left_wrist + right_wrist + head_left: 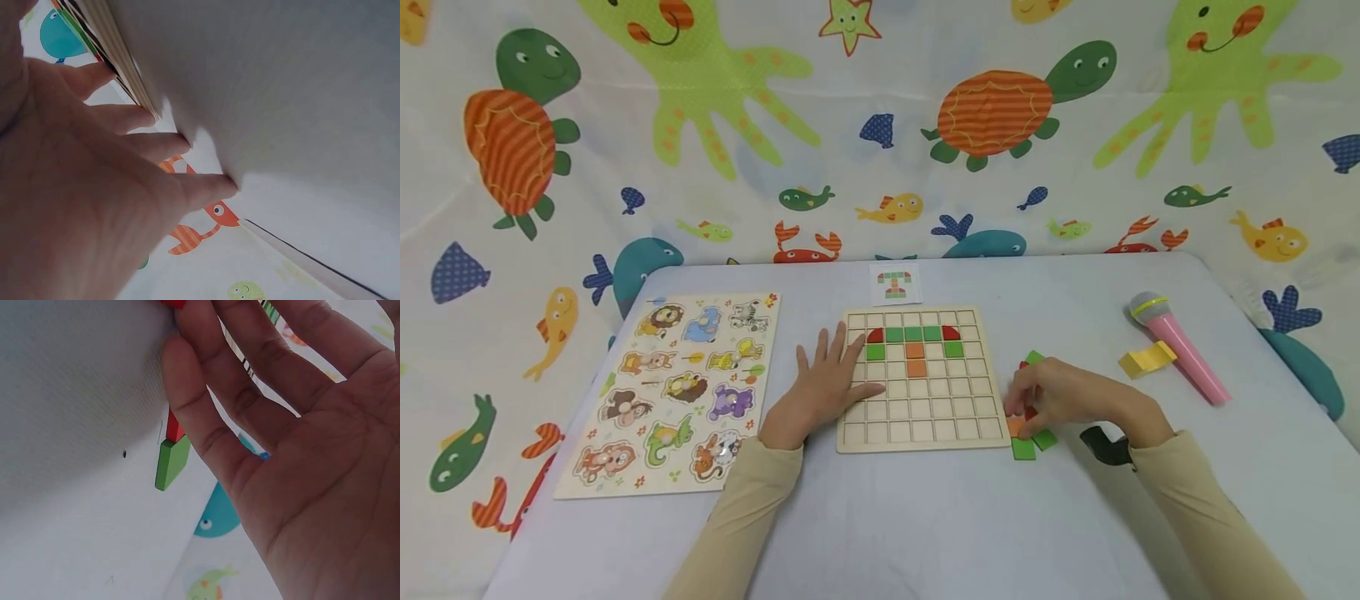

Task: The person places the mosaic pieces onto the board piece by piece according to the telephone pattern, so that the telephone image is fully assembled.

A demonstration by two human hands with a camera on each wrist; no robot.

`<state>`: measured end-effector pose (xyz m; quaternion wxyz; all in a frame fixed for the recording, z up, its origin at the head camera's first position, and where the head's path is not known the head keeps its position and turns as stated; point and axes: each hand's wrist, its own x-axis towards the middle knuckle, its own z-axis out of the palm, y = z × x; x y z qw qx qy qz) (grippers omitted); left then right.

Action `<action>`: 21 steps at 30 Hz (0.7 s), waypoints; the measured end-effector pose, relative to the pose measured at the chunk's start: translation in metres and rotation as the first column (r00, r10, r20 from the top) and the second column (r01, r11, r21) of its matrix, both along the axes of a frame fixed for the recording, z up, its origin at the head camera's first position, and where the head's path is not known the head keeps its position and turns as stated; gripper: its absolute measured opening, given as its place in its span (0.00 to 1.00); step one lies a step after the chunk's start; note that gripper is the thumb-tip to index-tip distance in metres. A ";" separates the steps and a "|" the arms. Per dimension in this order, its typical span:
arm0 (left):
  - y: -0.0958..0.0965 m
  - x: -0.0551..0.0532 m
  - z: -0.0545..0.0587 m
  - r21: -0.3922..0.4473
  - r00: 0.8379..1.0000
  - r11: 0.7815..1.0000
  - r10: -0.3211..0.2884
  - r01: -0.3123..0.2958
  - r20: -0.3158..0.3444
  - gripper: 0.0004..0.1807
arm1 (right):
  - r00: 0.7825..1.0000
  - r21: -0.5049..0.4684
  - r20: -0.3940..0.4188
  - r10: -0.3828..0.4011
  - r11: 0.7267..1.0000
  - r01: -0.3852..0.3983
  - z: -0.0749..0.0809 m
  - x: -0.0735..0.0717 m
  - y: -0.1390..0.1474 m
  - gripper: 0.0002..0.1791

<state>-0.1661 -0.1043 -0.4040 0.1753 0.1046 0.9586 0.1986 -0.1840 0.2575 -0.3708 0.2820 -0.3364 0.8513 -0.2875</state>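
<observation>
On the table lies a wooden grid board with green, orange and red tiles in a T-like pattern. Two orange tiles form its middle column. My left hand rests with spread fingers over the board's left edge; the left wrist view shows its fingertips along that edge. To the right of the board, my right hand bends over a small pile of loose tiles, pinching an orange tile between thumb and finger. Green tiles and red pieces lie around it, partly hidden under the hand.
A small card printed with a similar pattern lies behind the board. An animal puzzle board is at the left. At the right are a pink toy microphone, a yellow block and a dark object near the right wrist.
</observation>
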 end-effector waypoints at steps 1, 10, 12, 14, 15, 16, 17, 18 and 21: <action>0.000 0.000 0.000 0.003 1.000 1.000 0.001 -0.001 -0.004 0.49 | 1.000 -0.001 0.000 0.000 1.000 0.000 0.000 0.000 0.000 0.13; 0.000 0.001 0.002 0.011 1.000 1.000 0.005 -0.005 -0.004 0.48 | 1.000 -0.002 -0.014 0.009 1.000 -0.009 -0.004 -0.001 0.003 0.12; 0.000 0.001 0.002 0.016 1.000 1.000 0.006 -0.006 -0.006 0.48 | 1.000 0.000 -0.013 0.011 1.000 -0.011 -0.004 -0.002 0.004 0.12; 0.000 0.001 0.002 0.010 1.000 1.000 0.004 -0.004 -0.004 0.49 | 1.000 0.002 -0.011 0.008 1.000 -0.008 -0.004 -0.003 0.004 0.12; 0.000 0.001 0.002 0.006 1.000 1.000 0.004 -0.004 -0.004 0.49 | 1.000 0.005 -0.011 0.004 1.000 -0.004 -0.003 -0.004 0.005 0.12; -0.001 0.001 0.001 0.003 1.000 1.000 0.003 -0.003 -0.003 0.49 | 1.000 0.009 -0.010 -0.002 1.000 0.003 -0.003 -0.004 0.006 0.11; -0.001 0.001 0.001 0.004 1.000 1.000 0.002 -0.002 -0.006 0.49 | 1.000 0.014 -0.011 -0.010 1.000 0.010 -0.003 -0.005 0.006 0.11; -0.001 0.001 0.001 0.002 1.000 1.000 0.002 -0.002 -0.004 0.49 | 1.000 0.020 -0.012 -0.017 1.000 0.017 -0.003 -0.006 0.007 0.11; -0.001 0.000 0.001 0.006 1.000 1.000 0.002 -0.002 -0.006 0.50 | 0.999 0.032 -0.016 -0.031 0.999 0.031 -0.002 -0.007 0.008 0.11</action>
